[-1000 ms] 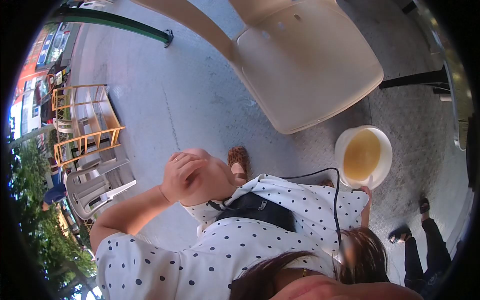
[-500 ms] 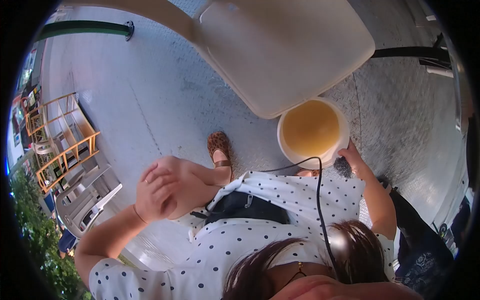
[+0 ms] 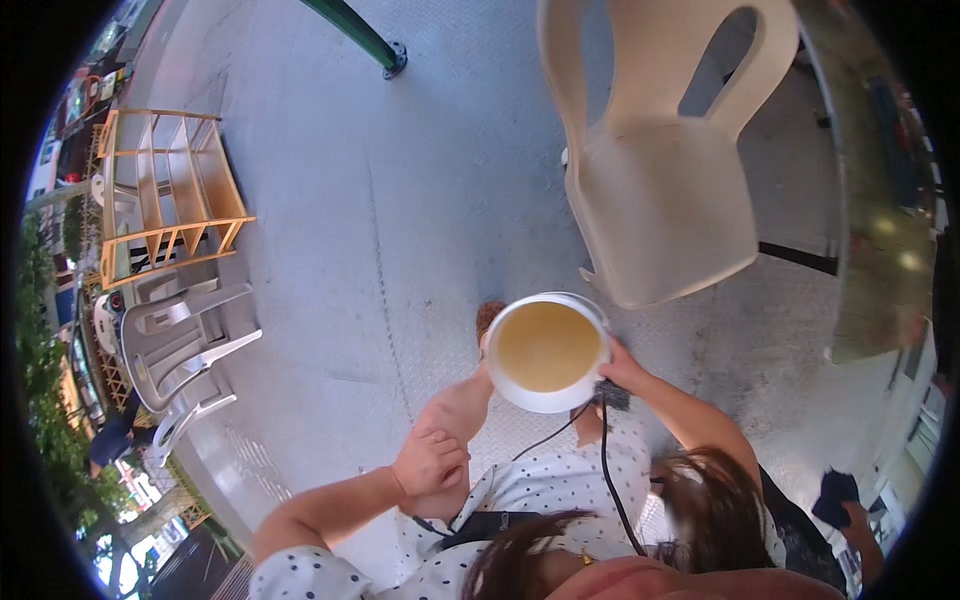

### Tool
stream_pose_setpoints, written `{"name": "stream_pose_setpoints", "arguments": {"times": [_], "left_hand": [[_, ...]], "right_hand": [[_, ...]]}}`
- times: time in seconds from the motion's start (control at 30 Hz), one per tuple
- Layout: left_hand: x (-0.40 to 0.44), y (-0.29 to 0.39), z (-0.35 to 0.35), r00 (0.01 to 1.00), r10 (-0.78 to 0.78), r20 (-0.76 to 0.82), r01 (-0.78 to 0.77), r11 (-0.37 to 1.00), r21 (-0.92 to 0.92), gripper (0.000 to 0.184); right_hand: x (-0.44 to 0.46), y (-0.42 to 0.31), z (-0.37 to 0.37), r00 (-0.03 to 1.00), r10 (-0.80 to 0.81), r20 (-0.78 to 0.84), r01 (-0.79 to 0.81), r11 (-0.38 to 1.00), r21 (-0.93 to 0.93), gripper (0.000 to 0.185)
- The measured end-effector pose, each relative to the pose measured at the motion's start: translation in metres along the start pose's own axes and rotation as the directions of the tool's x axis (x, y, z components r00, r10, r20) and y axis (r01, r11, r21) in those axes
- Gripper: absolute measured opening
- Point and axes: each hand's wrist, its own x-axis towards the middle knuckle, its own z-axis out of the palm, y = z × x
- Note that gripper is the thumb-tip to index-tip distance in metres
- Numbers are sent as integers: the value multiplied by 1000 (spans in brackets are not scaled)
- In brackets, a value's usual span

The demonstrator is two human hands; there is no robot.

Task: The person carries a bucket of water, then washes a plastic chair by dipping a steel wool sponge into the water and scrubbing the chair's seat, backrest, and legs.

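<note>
A white bucket (image 3: 507, 384) of cloudy yellowish liquid (image 3: 548, 347) is in front of my legs. My right hand (image 3: 624, 368) grips its right rim. A dark, rough scouring pad (image 3: 614, 396) shows just below that hand, against the bucket's side; whether the fingers hold it too I cannot tell. My left hand (image 3: 430, 464) rests on my bare left knee with its fingers curled in, and nothing shows in it. A black cable (image 3: 611, 470) runs down over my dotted clothing.
Ahead on the right stands a beige plastic chair (image 3: 665, 210), near a long table (image 3: 880, 240). Far left are a wooden shelf rack (image 3: 180, 185) and grey plastic chairs (image 3: 185, 345). A green post (image 3: 365, 40) meets the metal floor (image 3: 430, 170). Another person's hand (image 3: 858, 520) is at lower right.
The bucket is away from the chair seat, nearer my body and between my legs, still gripped by my right hand. My left hand stays on my knee. My view has shifted, showing the chair's back.
</note>
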Motion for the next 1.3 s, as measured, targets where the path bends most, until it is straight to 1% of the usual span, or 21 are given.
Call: {"name": "stream_pose_setpoints", "arguments": {"times": [0.13,0.2,0.3,0.4,0.43,0.5,0.6,0.63,0.67,0.73,0.8,0.87,0.93,1.0,1.03,1.07,1.1,1.17,1.2,1.27,1.3], "left_hand": [[-40,12,12,970,-189,-153,175,980,-96,10],[-51,14,31,915,-286,-284,242,954,-180,9],[-63,23,62,846,-410,-341,380,912,-155,9],[-89,51,60,809,-480,-341,442,877,-187,9],[-101,57,54,808,-503,-306,402,851,-338,15],[-133,69,33,788,-606,-107,399,635,-661,23],[-191,96,12,716,-691,95,387,280,-878,42],[-205,98,8,693,-721,11,370,342,-864,44],[-221,103,6,674,-737,-52,373,401,-837,46],[-242,115,-20,536,-844,17,428,254,-867,43],[-253,115,-62,508,-861,15,355,194,-914,38],[-256,113,-75,322,-947,22,381,109,-918,33],[-258,89,-113,224,-969,100,379,-8,-925,34],[-253,47,-94,85,-986,-145,315,165,-935,34],[-254,19,-93,7,-960,-279,294,269,-917,34],[-264,0,-118,100,-978,-183,264,204,-943,32],[-272,-13,-151,200,-976,-88,248,138,-959,29],[-281,-35,-218,252,-968,-26,56,41,-998,22],[-280,-43,-258,253,-963,96,68,-81,-994,18],[-284,-62,-328,261,-955,138,97,-117,-988,26],[-281,-79,-342,214,-969,124,-23,-132,-991,29]], "right_hand": [[-14,-116,71,999,17,37,-23,990,143,82],[-21,-166,98,1000,3,-25,-3,1000,29,82],[-35,-233,128,996,-58,-68,56,998,-25,82],[-46,-291,157,993,0,-117,2,1000,13,82],[-44,-307,164,985,-71,-157,65,997,-38,78],[-56,-360,186,990,-49,-130,46,999,-27,73],[-63,-431,210,997,-11,-75,4,995,-97,56],[-70,-449,219,989,11,-146,-11,1000,3,55],[-68,-462,225,991,-2,-136,0,1000,-14,53],[-68,-486,233,989,-18,-144,13,999,-35,51],[-52,-521,247,987,-51,-152,42,997,-65,49],[-56,-556,271,995,-73,-70,72,997,-19,49],[-42,-598,300,997,-62,-50,63,998,7,49],[-25,-633,330,997,-35,-65,36,999,28,49],[-3,-638,335,996,-87,-14,88,996,29,48],[23,-644,336,995,-81,50,81,997,7,53],[37,-658,349,996,-95,4,94,995,32,55],[66,-695,381,995,-94,-33,97,989,111,60],[88,-710,392,997,-75,-25,78,983,166,62],[130,-737,409,998,-55,-27,59,982,180,62],[147,-757,417,999,-39,7,37,983,178,63]]}}
